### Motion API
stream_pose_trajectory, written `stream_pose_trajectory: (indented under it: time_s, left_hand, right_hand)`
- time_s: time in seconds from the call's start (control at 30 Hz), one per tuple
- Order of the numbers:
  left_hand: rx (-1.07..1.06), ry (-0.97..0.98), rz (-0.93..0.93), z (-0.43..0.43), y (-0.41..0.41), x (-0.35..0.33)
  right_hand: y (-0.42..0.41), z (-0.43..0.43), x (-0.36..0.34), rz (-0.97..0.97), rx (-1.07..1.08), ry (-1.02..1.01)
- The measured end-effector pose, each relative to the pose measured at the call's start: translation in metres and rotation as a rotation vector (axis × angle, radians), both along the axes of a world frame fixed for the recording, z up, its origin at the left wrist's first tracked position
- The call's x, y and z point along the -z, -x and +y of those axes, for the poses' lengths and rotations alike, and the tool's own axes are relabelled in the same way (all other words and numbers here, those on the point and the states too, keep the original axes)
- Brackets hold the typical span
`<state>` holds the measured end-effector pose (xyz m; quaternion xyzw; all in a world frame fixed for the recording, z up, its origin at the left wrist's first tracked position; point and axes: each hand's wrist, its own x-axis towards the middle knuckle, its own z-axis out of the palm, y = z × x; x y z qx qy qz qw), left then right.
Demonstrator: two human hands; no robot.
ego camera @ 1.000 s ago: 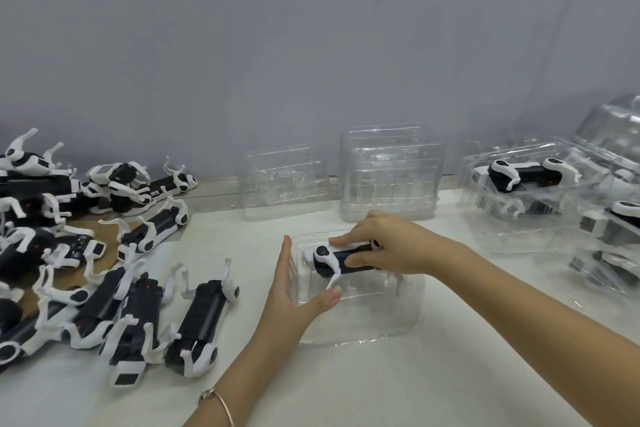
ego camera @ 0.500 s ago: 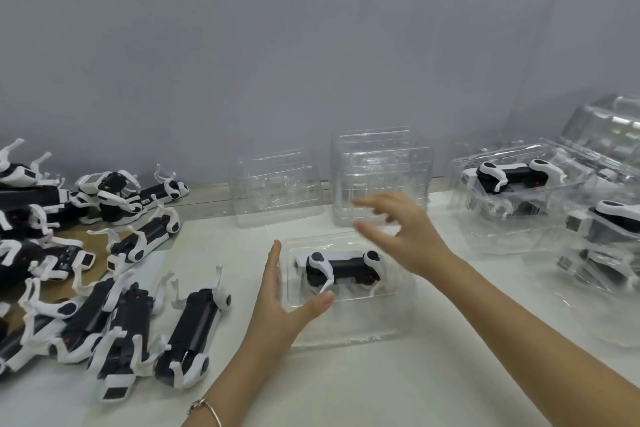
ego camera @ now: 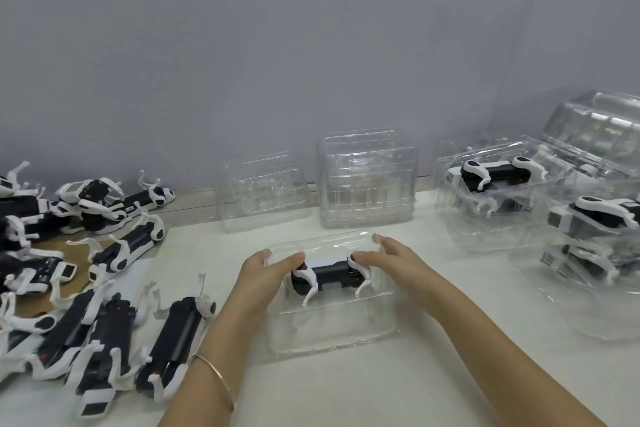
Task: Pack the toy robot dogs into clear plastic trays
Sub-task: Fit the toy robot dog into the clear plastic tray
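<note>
A clear plastic tray [ego camera: 332, 333] lies on the white table in front of me. Inside it lies a black and white toy robot dog [ego camera: 329, 276] on its side. My left hand [ego camera: 266, 276] holds the tray's left end, thumb reaching over the rim to the dog's head. My right hand [ego camera: 393, 260] holds the right end, its thumb at the dog's rear and its fingers along the far rim.
Several loose robot dogs [ego camera: 104, 305] lie in a pile at the left. Two stacks of empty clear trays [ego camera: 367, 184] stand against the wall. Packed trays with dogs [ego camera: 498, 191] are heaped at the right.
My right hand let go of the dog, lifted, then came down on the tray's right end. My left hand shifted from flat against the tray's side to holding its left end.
</note>
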<state>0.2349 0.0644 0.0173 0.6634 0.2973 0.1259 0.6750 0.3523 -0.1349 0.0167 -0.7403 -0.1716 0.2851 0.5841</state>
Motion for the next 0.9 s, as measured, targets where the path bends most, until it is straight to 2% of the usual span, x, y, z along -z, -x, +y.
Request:
stream_pose_trajectory:
  time_s: [0.1, 0.3, 0.5, 0.6, 0.7, 0.8, 0.9]
  left_hand:
    - [0.04, -0.021, -0.008, 0.0, 0.001, 0.0]
    - [0.073, 0.056, -0.08, -0.012, 0.01, -0.02]
    - [-0.001, -0.194, -0.291, -0.027, 0.018, -0.041]
    - [-0.033, -0.224, -0.29, -0.034, 0.019, -0.043]
    - [-0.077, -0.322, -0.259, -0.039, 0.019, -0.045]
    - [-0.065, -0.37, -0.239, -0.045, 0.025, -0.059]
    - [0.008, -0.33, -0.332, -0.044, 0.041, -0.087]
  right_hand:
    - [0.001, -0.001, -0.004, 0.04, -0.019, -0.029]
    - [0.011, -0.006, -0.02, 0.072, -0.044, -0.189]
    - [0.02, -0.005, -0.039, -0.027, -0.031, -0.389]
    - [0.022, -0.006, -0.043, -0.12, 0.024, -0.361]
    - [0.023, -0.006, -0.04, -0.101, 0.039, -0.381]
    - [0.023, -0.008, -0.04, 0.012, 0.044, -0.406]
    - [0.017, -0.013, -0.036, 0.271, -0.014, -0.516]
